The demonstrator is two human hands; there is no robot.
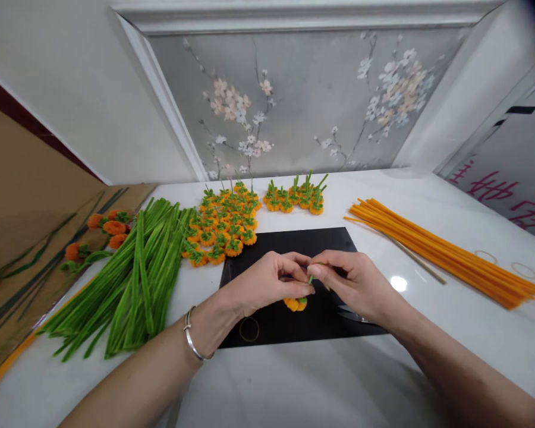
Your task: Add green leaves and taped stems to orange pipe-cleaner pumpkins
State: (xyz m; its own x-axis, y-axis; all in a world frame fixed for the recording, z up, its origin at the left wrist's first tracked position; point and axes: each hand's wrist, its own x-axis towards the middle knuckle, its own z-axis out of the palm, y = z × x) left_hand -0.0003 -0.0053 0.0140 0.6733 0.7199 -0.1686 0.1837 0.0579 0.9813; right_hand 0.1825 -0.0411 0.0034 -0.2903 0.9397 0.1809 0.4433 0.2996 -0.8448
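- Small orange fuzzy pumpkin-shaped piece (295, 304): over the middle of the black rectangular mat (312, 239), partly hidden by fingers; whether it touches the mat I cannot tell.
- Left hand (267, 280): fingers closed around the top of the piece, silver bangle (192, 339) at the wrist.
- Right hand (361, 285): thumb and forefinger pinched on the short green fuzzy stem (311, 278) above the piece, fingertips meeting the left hand's.
- Mat: its black surface shows beyond the hands to the far edge and in front of them to the near edge. A thin round band (258, 329) lies toward the near left corner; metal scissors (354, 315) lie by the right edge, partly under the right hand.
- Left of the mat: a dense group of finished orange pumpkins with green tops (223, 221) crowds its far left corner; a loose heap of long green fuzzy stems (138, 279) lies further left.
- Beyond the far edge: a smaller pumpkin group (296, 197).
- Right: a bundle of long orange fuzzy stems (441, 252), well apart from the mat, with white tabletop (463, 356) between.
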